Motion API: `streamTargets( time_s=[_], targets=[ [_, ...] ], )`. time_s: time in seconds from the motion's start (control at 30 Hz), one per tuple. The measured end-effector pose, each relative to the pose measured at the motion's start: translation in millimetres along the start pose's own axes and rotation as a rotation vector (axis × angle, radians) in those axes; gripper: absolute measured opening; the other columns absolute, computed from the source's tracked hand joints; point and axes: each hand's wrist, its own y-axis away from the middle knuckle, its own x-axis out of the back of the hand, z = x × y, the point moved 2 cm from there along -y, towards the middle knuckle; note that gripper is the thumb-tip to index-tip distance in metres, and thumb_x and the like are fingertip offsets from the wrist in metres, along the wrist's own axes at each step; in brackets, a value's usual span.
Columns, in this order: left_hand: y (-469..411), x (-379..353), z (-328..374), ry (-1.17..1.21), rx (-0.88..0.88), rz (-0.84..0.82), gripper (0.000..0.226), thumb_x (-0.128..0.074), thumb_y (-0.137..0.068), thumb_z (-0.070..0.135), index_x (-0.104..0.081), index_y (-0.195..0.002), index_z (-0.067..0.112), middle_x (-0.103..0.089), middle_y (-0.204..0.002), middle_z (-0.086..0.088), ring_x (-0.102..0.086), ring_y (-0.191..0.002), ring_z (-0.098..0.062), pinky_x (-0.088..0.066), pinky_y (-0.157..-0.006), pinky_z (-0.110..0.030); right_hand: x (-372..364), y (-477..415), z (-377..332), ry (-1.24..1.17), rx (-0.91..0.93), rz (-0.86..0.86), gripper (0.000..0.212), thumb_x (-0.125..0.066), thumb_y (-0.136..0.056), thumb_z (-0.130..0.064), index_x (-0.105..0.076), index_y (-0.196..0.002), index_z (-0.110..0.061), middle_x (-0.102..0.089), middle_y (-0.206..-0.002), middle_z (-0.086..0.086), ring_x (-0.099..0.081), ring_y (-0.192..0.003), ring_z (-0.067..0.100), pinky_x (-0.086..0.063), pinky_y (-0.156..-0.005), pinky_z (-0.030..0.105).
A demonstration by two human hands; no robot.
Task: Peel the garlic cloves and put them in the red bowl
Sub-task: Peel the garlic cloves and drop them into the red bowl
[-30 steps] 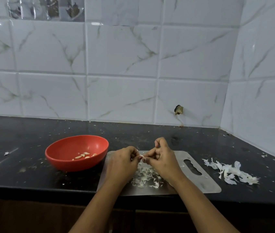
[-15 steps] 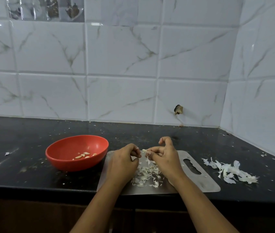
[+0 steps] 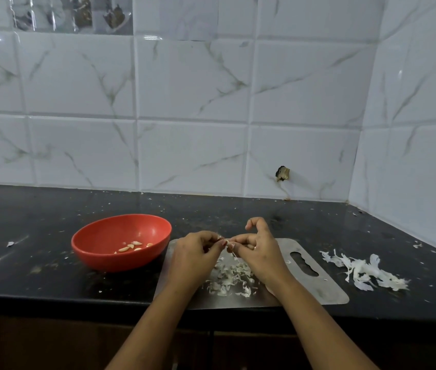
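**Desk:** What did the two hands have hold of?

**Photographer:** A single garlic clove (image 3: pixel 227 241), small and pale, held just above the steel board (image 3: pixel 321 287). The left hand (image 3: pixel 194 253) had its fingers curled in and pinched the clove at the fingertips. The right hand (image 3: pixel 259 253) pinched the same clove from the other side between thumb and fingertips. One of its fingers arched up clear of the rest. The two sets of fingertips met at the clove.

**Desk:** Was the skin off?

**Photographer:** That was hard to tell at such a small size. A thin strip of skin (image 3: pixel 235 257) hung down from the clove, below the right hand's fingertips.

**Desk:** And the bowl?

**Photographer:** The red bowl (image 3: pixel 110 261) stood on the black counter (image 3: pixel 38 212), just beside the board's left edge and to the left of the left hand. A few peeled cloves (image 3: pixel 131 247) lay in its bottom. The clove in the hands was outside the bowl, to its right.

**Desk:** What else lay about?

**Photographer:** A heap of loose skins (image 3: pixel 228 280) lay on the board, under and between the wrists. A second, whiter pile of skins (image 3: pixel 366 273) lay on the counter off the board's right end, past its handle slot (image 3: pixel 305 264). Small flecks dotted the counter. White marbled tiles (image 3: pixel 190 102) ran behind and along the right side. One tile had a dark chipped hole (image 3: pixel 282 173) near the counter.
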Motion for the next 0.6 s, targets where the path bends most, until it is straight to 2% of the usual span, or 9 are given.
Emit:
streamTargets(
  time_s=[0.1, 0.2, 0.3, 0.47, 0.53, 0.6],
  targets=[
    [1.1, -0.3, 2.4, -0.091, -0.01, -0.027, 0.009, -0.062, -0.092, 0.031, -0.066, -0.085, 0.028, -0.068, -0.076, 0.01, -0.061, -0.069, -0.003, -0.05, -0.065, -0.028, -0.3, 0.7, -0.9, 0.002, 0.005, -0.015, 0.037, -0.07, -0.087, -0.006, -0.038, -0.101, -0.018, -0.075, -0.087, 0.006, -0.072, -0.079, 0.014, -0.055, -0.072, 0.022],
    [3.4, 0.1, 7.9, -0.246, -0.046, -0.085, 0.018, -0.046, -0.099, 0.035, -0.058, -0.091, 0.024, -0.064, -0.075, 0.006, -0.054, -0.067, -0.004, -0.036, -0.054, -0.018, -0.7, 1.0, -1.6, -0.011, 0.01, -0.018, 0.037, -0.07, -0.087, -0.005, -0.039, -0.1, -0.019, -0.075, -0.088, 0.007, -0.072, -0.081, 0.013, -0.052, -0.07, 0.018],
    [3.7, 0.6, 9.5, -0.303, -0.069, -0.097, 0.022, -0.037, -0.102, 0.035, -0.052, -0.093, 0.022, -0.058, -0.07, 0.003, -0.049, -0.063, -0.006, -0.028, -0.05, -0.021, -1.5, 1.1, -1.7, -0.012, -0.003, -0.032, 0.036, -0.07, -0.087, -0.008, -0.04, -0.102, -0.018, -0.075, -0.089, 0.006, -0.072, -0.081, 0.011, -0.054, -0.072, 0.02],
    [2.3, -1.1, 8.1, -0.345, -0.095, -0.11, 0.02, -0.036, -0.101, 0.034, -0.048, -0.088, 0.026, -0.051, -0.064, 0.006, -0.047, -0.063, -0.006, -0.028, -0.051, -0.024, -1.7, 0.1, 2.6, 0.06, 0.007, -0.04, 0.037, -0.068, -0.089, -0.006, -0.036, -0.099, -0.021, -0.075, -0.087, 0.006, -0.072, -0.078, 0.012, -0.058, -0.079, 0.03],
    [0.4, -5.2, 3.8, -0.292, -0.053, -0.157, 0.022, -0.038, -0.101, 0.034, -0.048, -0.082, 0.027, -0.048, -0.06, 0.006, -0.045, -0.06, -0.007, -0.03, -0.052, -0.027, -1.5, -0.5, 3.4, 0.124, 0.049, -0.039, 0.04, -0.066, -0.089, -0.003, -0.032, -0.095, -0.023, -0.075, -0.083, 0.006, -0.071, -0.077, 0.015, -0.057, -0.079, 0.035],
    [-3.8, -10.9, -6.4, -0.026, 0.025, -0.24, 0.024, -0.042, -0.097, 0.032, -0.05, -0.075, 0.026, -0.046, -0.055, 0.009, -0.042, -0.056, -0.012, -0.034, -0.056, -0.031, -1.7, -0.8, 3.1, 0.178, 0.084, -0.045, 0.042, -0.063, -0.089, 0.001, -0.028, -0.092, -0.023, -0.073, -0.078, 0.005, -0.067, -0.073, 0.018, -0.054, -0.073, 0.038]
  ],
)
